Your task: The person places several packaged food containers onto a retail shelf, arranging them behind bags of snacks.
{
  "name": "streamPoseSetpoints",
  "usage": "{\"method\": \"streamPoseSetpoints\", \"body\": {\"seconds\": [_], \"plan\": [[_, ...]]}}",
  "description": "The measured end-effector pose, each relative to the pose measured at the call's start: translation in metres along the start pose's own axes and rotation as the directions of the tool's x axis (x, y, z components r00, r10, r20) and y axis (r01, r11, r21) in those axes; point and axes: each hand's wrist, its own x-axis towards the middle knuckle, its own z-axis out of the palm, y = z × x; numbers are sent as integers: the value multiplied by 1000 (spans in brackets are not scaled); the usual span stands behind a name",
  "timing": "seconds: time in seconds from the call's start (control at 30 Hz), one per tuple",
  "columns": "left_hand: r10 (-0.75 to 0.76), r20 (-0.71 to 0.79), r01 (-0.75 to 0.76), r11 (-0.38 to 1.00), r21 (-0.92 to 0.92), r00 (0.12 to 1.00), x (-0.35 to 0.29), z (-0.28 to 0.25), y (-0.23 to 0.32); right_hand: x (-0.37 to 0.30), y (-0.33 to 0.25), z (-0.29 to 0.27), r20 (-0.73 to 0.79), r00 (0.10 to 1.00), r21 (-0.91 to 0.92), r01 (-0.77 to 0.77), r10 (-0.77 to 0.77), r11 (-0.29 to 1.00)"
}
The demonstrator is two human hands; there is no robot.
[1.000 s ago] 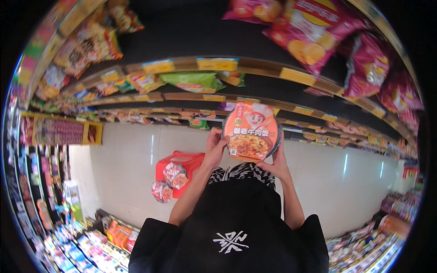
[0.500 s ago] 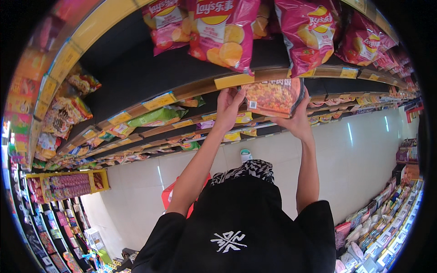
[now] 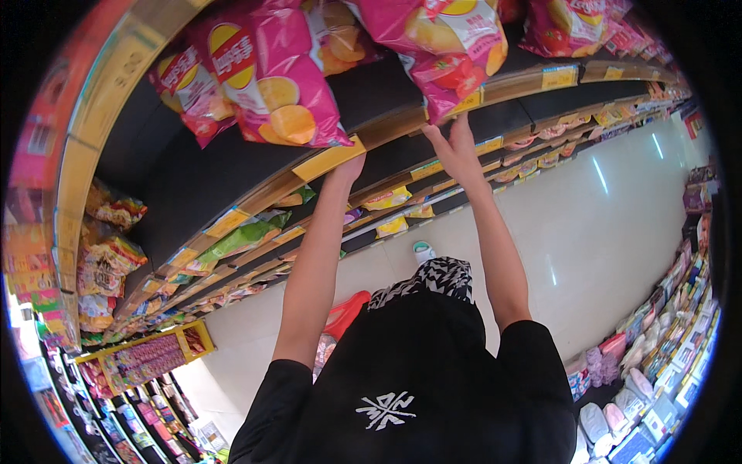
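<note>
My left hand [image 3: 347, 169] reaches in under the front edge of the chip shelf [image 3: 386, 131]. Its fingers are hidden behind a yellow price label [image 3: 328, 159]. Farther right, my right hand [image 3: 457, 147] is raised to the same edge, thumb and fingers apart, with the fingertips partly covered; nothing shows in it. Pink chip bags [image 3: 282, 97] lean on the shelf above my left hand, and another pink bag [image 3: 444, 58] hangs over the edge above my right. The boxed meal is out of sight, and whether the left fingers touch it is hidden.
Lower shelves hold a green snack bag [image 3: 246, 238] and yellow bags [image 3: 389, 199]. A red basket [image 3: 345, 313] is beside my body on the pale tiled floor [image 3: 572, 224]. At the left stands a yellow-framed rack [image 3: 154, 357]; packed goods [image 3: 610, 379] line the right.
The boxed meal held between both hands has gone from sight. My hands have moved apart, the left one in under the shelf edge. The view has shifted, bringing the shelf closer.
</note>
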Motion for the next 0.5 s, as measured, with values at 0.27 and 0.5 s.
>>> {"method": "streamPoseSetpoints", "body": {"seconds": [0.27, 0.5], "plan": [[-143, 289, 194, 968, -157, 947, 24, 34, -12, 16, 36, -7, -151, 984, -129, 74, -93, 989], [-176, 260, 207, 973, -100, 949, 16, 64, -7, 20, 47, -22, -122, 991, 29, -48, 52, 998]]}}
